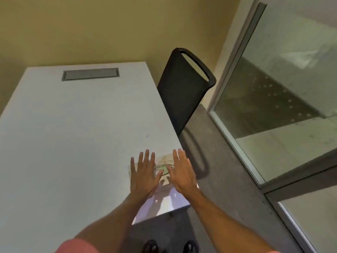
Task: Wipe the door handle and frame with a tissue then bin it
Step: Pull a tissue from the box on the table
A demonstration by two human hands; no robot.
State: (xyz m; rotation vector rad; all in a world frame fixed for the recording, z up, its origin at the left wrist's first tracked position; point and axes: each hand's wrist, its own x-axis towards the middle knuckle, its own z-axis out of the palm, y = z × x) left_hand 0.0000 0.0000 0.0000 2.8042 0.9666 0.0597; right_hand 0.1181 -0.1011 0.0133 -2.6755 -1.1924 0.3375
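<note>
A pale tissue pack (165, 162) with a green opening lies on the near right corner of the white table (78, 134). My left hand (145, 173) hovers flat over its left side, fingers spread. Over the pack's right side is my right hand (182, 170), also flat with fingers apart. Neither hand holds anything. The hands cover most of the pack. A glass door with a grey metal frame (237, 148) stands to the right. No door handle or bin is in view.
A black chair (182, 88) stands pushed against the table's right edge. A grey cable hatch (90, 73) sits at the table's far end. Grey carpet (218, 170) runs between table and door. My shoes (171, 246) show at the bottom.
</note>
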